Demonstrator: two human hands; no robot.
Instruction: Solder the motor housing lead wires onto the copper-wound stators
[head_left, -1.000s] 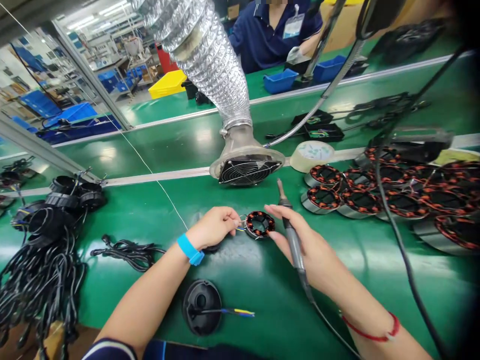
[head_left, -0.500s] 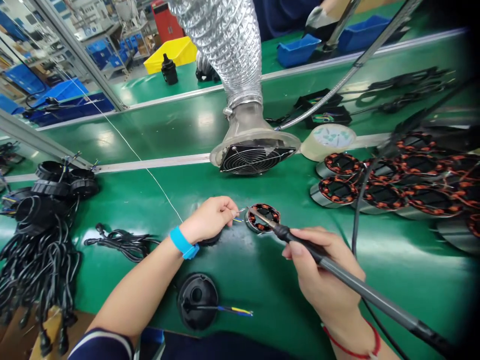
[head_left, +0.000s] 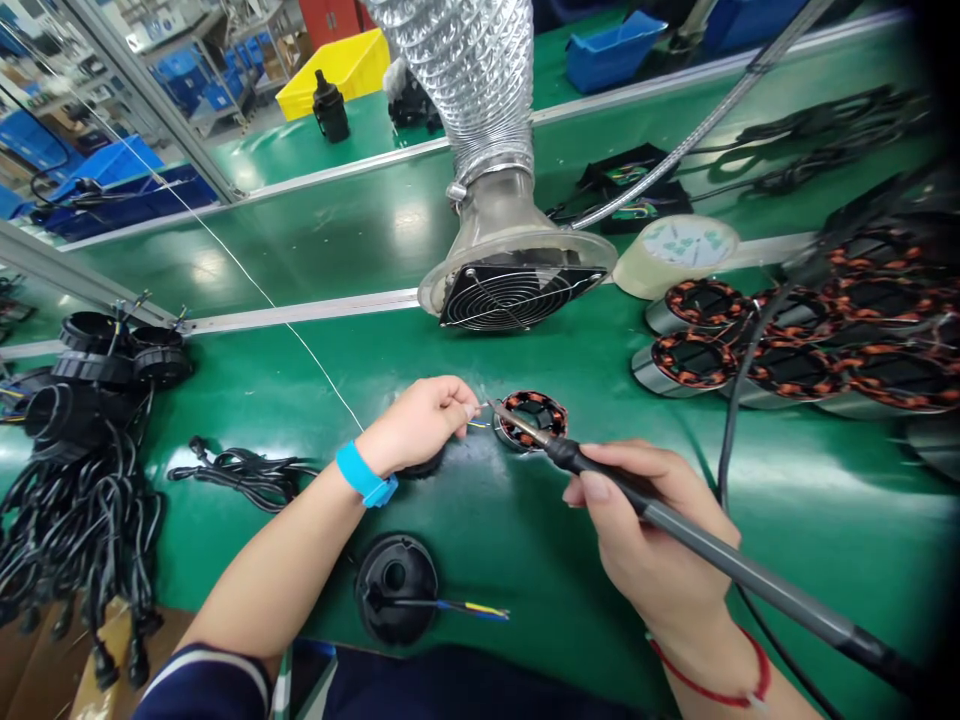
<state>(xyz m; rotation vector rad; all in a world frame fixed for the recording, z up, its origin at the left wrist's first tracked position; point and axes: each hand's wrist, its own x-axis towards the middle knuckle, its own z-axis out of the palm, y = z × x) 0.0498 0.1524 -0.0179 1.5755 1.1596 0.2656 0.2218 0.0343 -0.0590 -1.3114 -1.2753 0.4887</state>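
Wrapped around the handle of a soldering iron, my right hand points it leftward. Its tip lies over the left rim of a copper-wound stator on the green bench. My left hand pinches a thin solder wire, whose end meets the iron's tip or comes close to it. Below the left fingers a yellow-and-blue lead sticks out, and a dark part beneath that hand is mostly hidden. Nearer me lies a black round cap with coloured leads.
A fume extractor hangs just beyond the hands. Rows of stators and a tape roll stand at right. Black cables pile up at left, with another coiled cable nearby. The iron's cord crosses the right side.
The view has shifted slightly. The iron's tip has moved a little left, to the stator's rim and the end of the solder wire. Both hands keep their grips.
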